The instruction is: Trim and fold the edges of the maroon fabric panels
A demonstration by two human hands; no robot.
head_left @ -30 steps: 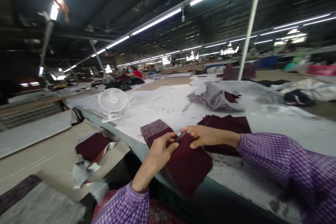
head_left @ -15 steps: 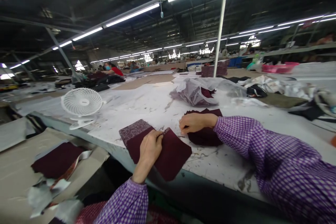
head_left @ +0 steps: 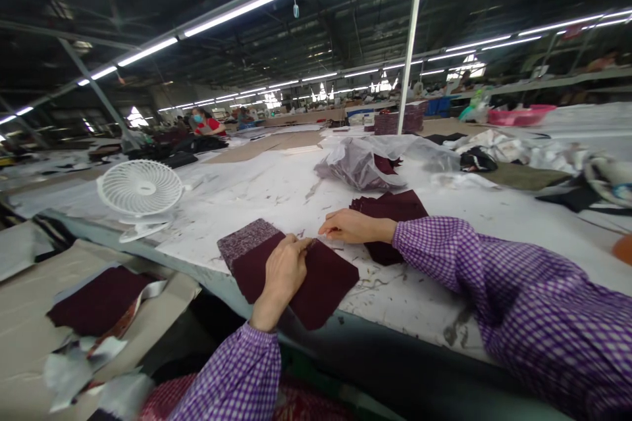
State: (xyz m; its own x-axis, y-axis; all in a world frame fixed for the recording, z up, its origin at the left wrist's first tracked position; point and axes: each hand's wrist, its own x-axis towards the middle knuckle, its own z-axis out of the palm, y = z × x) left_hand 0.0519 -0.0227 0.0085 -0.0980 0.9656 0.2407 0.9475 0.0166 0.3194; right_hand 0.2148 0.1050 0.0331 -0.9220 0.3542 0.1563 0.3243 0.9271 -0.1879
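Observation:
My left hand [head_left: 285,270] presses on a maroon fabric piece [head_left: 326,283] at the table's front edge, thumb and forefinger pinched at its upper edge. The piece's near corner hangs past the table edge. Left of the hand lies more maroon fabric with a speckled grey-maroon strip [head_left: 251,241]. My right hand [head_left: 348,226] hovers just right of the left fingertips, its fingers drawn together in a pinch; whatever is between them is too small to make out. Beneath and behind the right wrist sits a fanned stack of maroon fabric pieces [head_left: 402,205], partly covered by the hand and sleeve.
A white fan [head_left: 142,189] stands on the table's left side. Behind the stack lies a clear plastic bag [head_left: 353,163] with maroon cloth inside. A pole [head_left: 411,46] rises beyond it. Scraps and a pink basin [head_left: 518,116] are at right; a person in red [head_left: 207,123] is far back.
My right hand has moved left from the stack toward the left fingertips, uncovering more of the stack. My left hand stays on the maroon piece. The view has shifted slightly.

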